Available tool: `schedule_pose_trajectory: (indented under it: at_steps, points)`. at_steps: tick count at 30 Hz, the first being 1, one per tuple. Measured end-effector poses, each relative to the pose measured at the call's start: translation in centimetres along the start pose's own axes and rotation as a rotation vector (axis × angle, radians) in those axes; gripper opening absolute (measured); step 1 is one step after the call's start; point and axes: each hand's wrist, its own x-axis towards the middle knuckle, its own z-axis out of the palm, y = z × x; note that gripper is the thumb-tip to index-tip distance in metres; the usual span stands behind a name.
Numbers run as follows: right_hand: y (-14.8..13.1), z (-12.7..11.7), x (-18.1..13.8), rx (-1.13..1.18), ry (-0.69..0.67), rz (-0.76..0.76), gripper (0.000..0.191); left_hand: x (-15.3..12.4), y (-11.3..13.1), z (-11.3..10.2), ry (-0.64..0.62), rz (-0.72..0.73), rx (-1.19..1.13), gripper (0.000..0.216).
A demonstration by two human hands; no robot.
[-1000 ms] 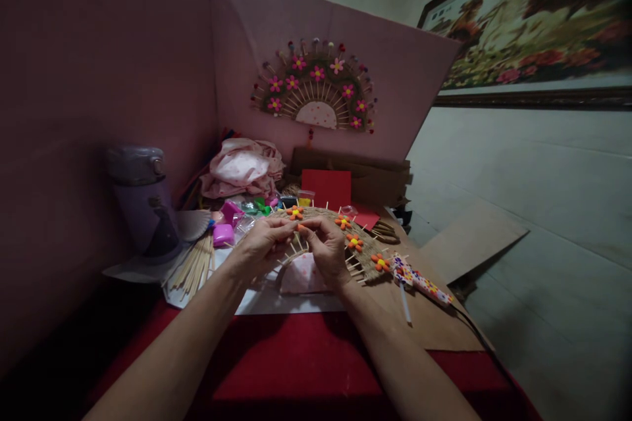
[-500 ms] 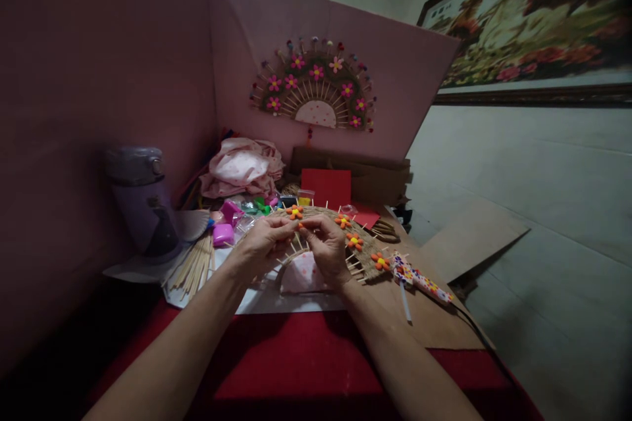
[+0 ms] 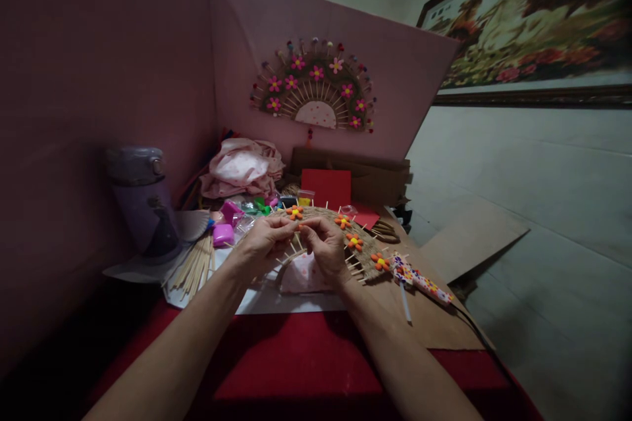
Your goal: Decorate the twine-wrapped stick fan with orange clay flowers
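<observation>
A half-round woven fan [image 3: 368, 251] of brown twine and wooden sticks lies on the table, with orange clay flowers [image 3: 354, 241] along its arc. Both hands meet over its middle. My left hand [image 3: 263, 242] and my right hand [image 3: 323, 248] are closed in pinches, fingertips together on a small orange bit of clay at the fan's sticks. The fan's left half is hidden under my hands.
A finished fan with pink flowers [image 3: 315, 87] hangs on the pink board. A lilac flask [image 3: 141, 200], loose sticks [image 3: 193, 270], pink clay tubs [image 3: 223, 234], pink cloth [image 3: 243, 168], a red card [image 3: 326, 188] and a spotted glue gun [image 3: 419, 281] surround the work.
My hands have stayed at the same spot on the fan; only the fingertips have shifted slightly around the small clay piece.
</observation>
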Motion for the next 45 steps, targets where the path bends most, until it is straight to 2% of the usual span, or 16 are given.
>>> schedule_pose_trajectory:
  at_steps: [5,8,11,14,17,22,27,33,41,45]
  points:
    - [0.0,0.1,0.1,0.087,-0.001,0.048,0.019,0.0,0.0,0.0,-0.035,0.002,-0.025,0.028]
    - [0.1,0.1,0.0,0.045,0.050,0.039,0.021,0.2,0.0,-0.1,-0.033,0.013,-0.064,0.026]
    - [0.0,0.2,-0.3,-0.121,0.107,-0.058,0.020,0.3,-0.2,-0.2,-0.017,0.030,-0.088,0.024]
    - [-0.2,0.2,-0.5,-0.288,0.062,-0.211,0.022,0.4,-0.4,-0.3,-0.025,0.028,-0.100,0.024]
    - [-0.3,0.3,-0.6,-0.349,0.020,-0.273,0.026,0.2,-0.3,-0.1,-0.005,0.023,-0.106,0.025]
    - [-0.3,0.4,-0.6,-0.311,0.066,-0.221,0.020,0.2,-0.3,-0.1,-0.005,0.033,-0.110,0.024]
    - [-0.7,0.4,-0.5,-0.342,0.092,-0.261,0.007,0.5,-0.7,-0.4,-0.039,0.021,-0.111,0.026]
    - [-1.0,0.1,-0.4,-0.345,0.040,-0.274,0.009,0.3,-0.4,-0.2,-0.051,-0.001,-0.057,0.030]
    - [-0.5,0.1,-0.3,-0.268,0.059,-0.232,0.006,0.6,-0.9,-0.6,-0.120,-0.034,-0.107,0.030]
    - [-0.5,0.0,-0.3,-0.254,0.061,-0.213,0.007,0.5,-0.8,-0.6,-0.109,-0.025,-0.097,0.031]
